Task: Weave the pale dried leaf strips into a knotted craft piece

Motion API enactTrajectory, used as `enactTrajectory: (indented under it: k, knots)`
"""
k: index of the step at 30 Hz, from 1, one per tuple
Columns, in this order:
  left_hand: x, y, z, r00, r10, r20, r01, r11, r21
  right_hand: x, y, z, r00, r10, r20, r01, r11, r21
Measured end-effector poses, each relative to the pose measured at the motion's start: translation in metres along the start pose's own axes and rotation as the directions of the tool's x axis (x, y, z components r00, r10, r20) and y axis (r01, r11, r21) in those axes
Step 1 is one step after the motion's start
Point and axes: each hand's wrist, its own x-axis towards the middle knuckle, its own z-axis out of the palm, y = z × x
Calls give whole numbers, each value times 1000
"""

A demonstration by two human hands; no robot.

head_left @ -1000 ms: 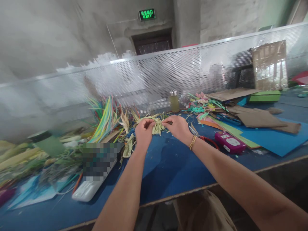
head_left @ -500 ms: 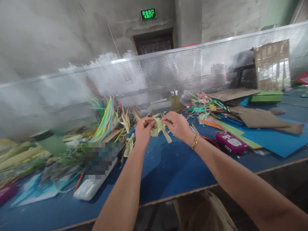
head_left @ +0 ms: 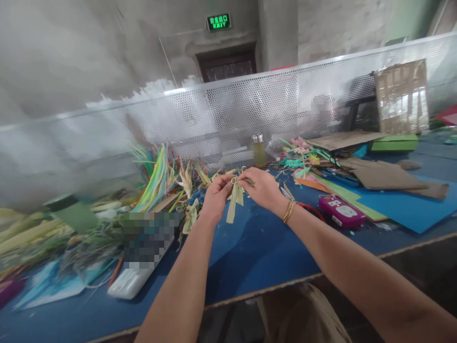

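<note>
Pale yellow-green corn husk strips (head_left: pixel 233 207) hang between my hands above the blue table (head_left: pixel 250 257), with a small curled loop at the top. My left hand (head_left: pixel 217 194) pinches the husk from the left, thumb against fingers. From the other side my right hand (head_left: pixel 262 186), with a gold bracelet on its wrist, pinches the husk near that loop. The fingertips almost meet there and partly cover it. More dried husk pieces (head_left: pixel 193 215) lie just left of my left hand.
Colourful strips (head_left: pixel 160 176) stand at the back left, near a green box (head_left: pixel 71 214) and a white-edged, blurred-out device (head_left: pixel 135 267). A bottle (head_left: pixel 259 151) stands by the perforated metal screen (head_left: pixel 232 112). Rightward lie a purple case (head_left: pixel 341 211), cardboard (head_left: pixel 378 176) and blue sheets (head_left: pixel 417 209).
The husk's loose ends have swung from pointing down-right to hanging down and slightly left. A curled loop now shows between the fingertips. Both hands have stayed nearly in place.
</note>
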Motion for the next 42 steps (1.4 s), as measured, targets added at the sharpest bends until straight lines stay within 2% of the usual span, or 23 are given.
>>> enactTrajectory:
  k: [11, 18, 26, 32, 35, 38, 40, 42]
  knots:
    - [-2, 2, 3, 1000, 11, 29, -10, 1000, -23, -1, 1, 3, 998, 50, -37, -51, 999, -18]
    - [-5, 8, 8, 1000, 6, -8, -7, 997, -77, -3, 1, 7, 996, 82, -39, -83, 996, -26]
    - [-4, 6, 10, 995, 71, -63, -70, 997, 13, -4, -2, 10, 994, 86, -68, -87, 996, -26]
    - [-4, 5, 9, 996, 27, -87, -28, 1000, -11, -4, -1, 11, 996, 86, -32, -86, 996, 1]
    - [-4, 4, 9, 991, -28, -132, 21, 998, -54, -4, 0, 11, 999, 40, -35, -41, 999, -13]
    - [-3, 4, 8, 974, -121, -192, 104, 990, -97, -3, -2, 7, 996, -67, -54, 64, 996, -66]
    - [-2, 4, 6, 964, -178, -199, 158, 981, -113, -2, -3, 4, 988, -157, -5, 156, 983, -95]
    - [-2, 4, 3, 963, -199, -182, 181, 977, -111, -1, -5, 0, 967, -239, 91, 250, 959, -132]
